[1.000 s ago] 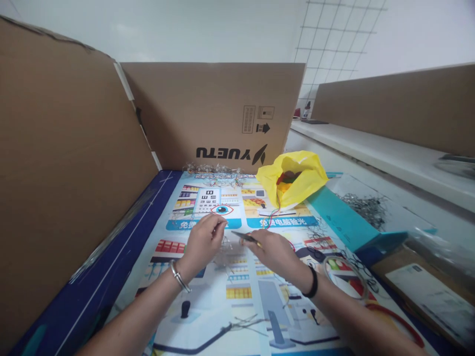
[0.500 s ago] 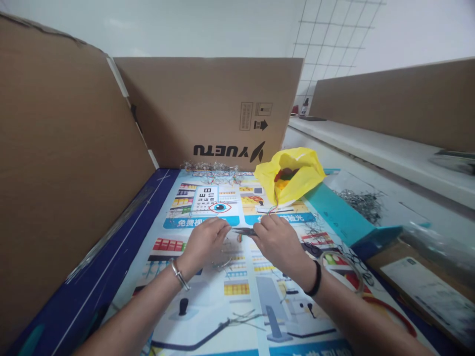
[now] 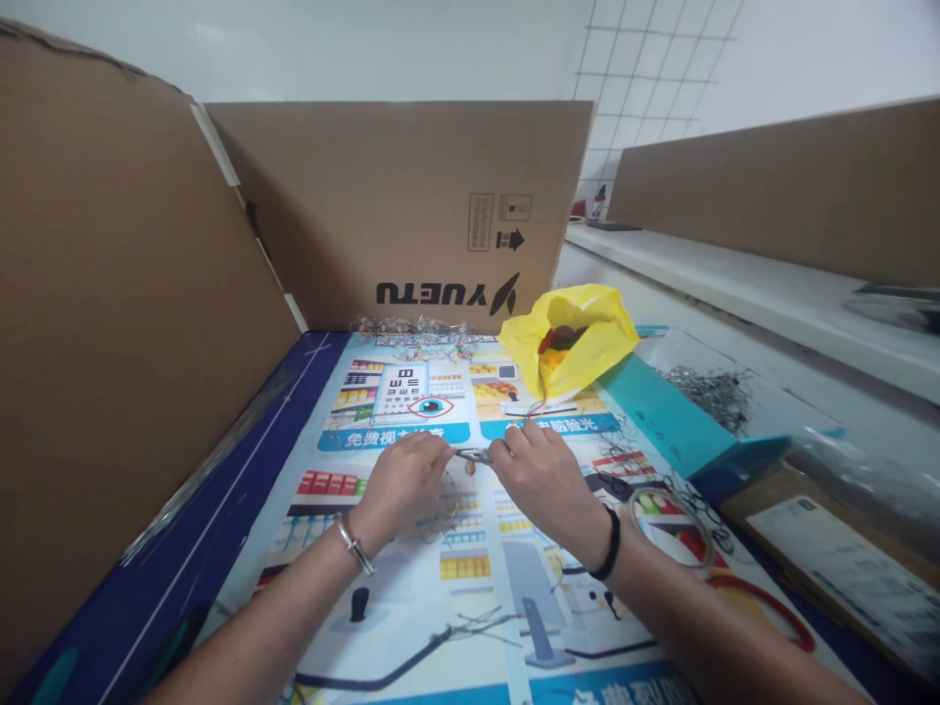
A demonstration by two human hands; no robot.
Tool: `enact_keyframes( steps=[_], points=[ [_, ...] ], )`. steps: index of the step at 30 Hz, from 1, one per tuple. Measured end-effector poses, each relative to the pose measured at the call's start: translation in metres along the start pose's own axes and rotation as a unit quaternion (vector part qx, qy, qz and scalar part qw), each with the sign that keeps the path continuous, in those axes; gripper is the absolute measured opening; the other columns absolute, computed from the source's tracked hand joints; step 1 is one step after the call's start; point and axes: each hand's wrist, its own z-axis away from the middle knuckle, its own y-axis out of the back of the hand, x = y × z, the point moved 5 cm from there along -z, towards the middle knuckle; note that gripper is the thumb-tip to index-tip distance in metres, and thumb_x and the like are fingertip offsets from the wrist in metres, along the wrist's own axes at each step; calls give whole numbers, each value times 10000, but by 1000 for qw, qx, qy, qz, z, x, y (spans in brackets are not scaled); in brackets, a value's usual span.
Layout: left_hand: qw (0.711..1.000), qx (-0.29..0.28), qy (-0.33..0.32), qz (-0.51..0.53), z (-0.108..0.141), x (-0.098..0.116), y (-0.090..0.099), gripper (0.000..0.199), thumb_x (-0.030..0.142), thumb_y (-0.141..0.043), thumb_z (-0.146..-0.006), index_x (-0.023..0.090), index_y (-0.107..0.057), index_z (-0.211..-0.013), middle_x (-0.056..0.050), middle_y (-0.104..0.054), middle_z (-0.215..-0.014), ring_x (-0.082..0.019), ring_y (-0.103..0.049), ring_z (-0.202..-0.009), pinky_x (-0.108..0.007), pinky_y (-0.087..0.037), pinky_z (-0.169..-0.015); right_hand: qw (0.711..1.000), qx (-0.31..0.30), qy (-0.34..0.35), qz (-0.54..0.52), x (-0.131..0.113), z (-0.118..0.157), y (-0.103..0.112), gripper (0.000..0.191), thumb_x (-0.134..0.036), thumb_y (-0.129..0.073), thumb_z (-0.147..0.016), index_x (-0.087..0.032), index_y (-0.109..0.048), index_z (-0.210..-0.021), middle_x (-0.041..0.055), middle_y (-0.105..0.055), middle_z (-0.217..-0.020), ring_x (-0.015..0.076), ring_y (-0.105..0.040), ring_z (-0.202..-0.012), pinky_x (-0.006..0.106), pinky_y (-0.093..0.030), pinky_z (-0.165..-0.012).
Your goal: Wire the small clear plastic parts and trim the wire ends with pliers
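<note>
My right hand [image 3: 540, 480] is closed around small needle-nose pliers [image 3: 476, 455], whose jaws point left. The tips reach the pinched fingers of my left hand [image 3: 407, 475], which holds thin wire [image 3: 446, 517]; loose loops of it hang below that hand. What lies exactly between the fingertips is too small to make out. A small multicoloured piece [image 3: 470, 469] hangs just under the plier jaws. Coloured threads [image 3: 539, 409] run from the yellow bag [image 3: 609, 343] down to the knuckles of my right hand.
Cardboard panels [image 3: 330, 196] stand at the left and back. A printed sheet [image 3: 411, 636] covers the table. Wire bits [image 3: 411, 326] lie along the back. To the right are dark wire loops [image 3: 705, 392], a teal box [image 3: 653, 411], a tape-like ring [image 3: 709, 534] and a plastic-wrapped package [image 3: 844, 558].
The plier jaws now look slightly parted and sit a little further left, with my right hand moved slightly left. The whole view has shifted a little.
</note>
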Motion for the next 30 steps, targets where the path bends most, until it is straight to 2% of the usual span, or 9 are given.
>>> enact_keyframes(
  steps=[5, 9, 16, 22, 25, 30],
  points=[
    [1000, 4, 5, -9, 0, 1, 1, 329, 277, -311, -902, 177, -539, -688, -34, -593, -715, -156, -526, -699, -271, -380, -654, 998, -39, -33, -32, -2, 1, -8, 105, -212, -480, -849, -180, -574, -815, 72, -552, -777, 204, -446, -762, 312, -261, -624],
    [1000, 0, 21, -7, 0, 0, 0, 324, 275, -318, -894, 178, -524, -663, -27, -587, -697, -151, -519, -678, -263, -359, -630, 997, -56, -49, -36, -1, 0, -13, 133, -254, -481, -855, -176, -574, -802, 75, -566, -773, 203, -471, -755, 306, -269, -617],
    [986, -104, 55, 117, -4, -8, 0, 196, 297, -439, -810, 189, -587, -742, -5, -613, -734, -147, -532, -686, -242, -364, -606, 991, -102, -47, -66, 5, -1, -21, 257, -373, -443, -875, -176, -604, -836, 79, -597, -800, 206, -510, -795, 299, -312, -661],
    [938, -204, 95, 262, 0, -10, -4, 188, 331, -552, -707, 180, -619, -798, -3, -629, -752, -139, -544, -665, -228, -396, -589, 985, -132, -49, -100, 6, 0, -25, 253, -378, -460, -868, -179, -615, -869, 70, -611, -812, 191, -534, -818, 279, -335, -680],
    [922, -228, 89, 298, 1, -11, -6, 198, 241, -572, -666, 182, -608, -852, -2, -615, -780, -135, -548, -702, -227, -412, -618, 984, -133, -55, -103, 8, 1, -26, 246, -380, -463, -866, -184, -611, -872, 64, -612, -814, 189, -540, -822, 274, -341, -678],
    [919, -228, 93, 308, 0, -17, -8, 281, 153, -553, -629, 179, -580, -907, 6, -576, -748, -125, -527, -685, -220, -408, -606, 984, -130, -61, -107, 10, 1, -27, 238, -375, -460, -868, -190, -611, -866, 59, -618, -832, 186, -546, -842, 270, -353, -696]
  ],
)
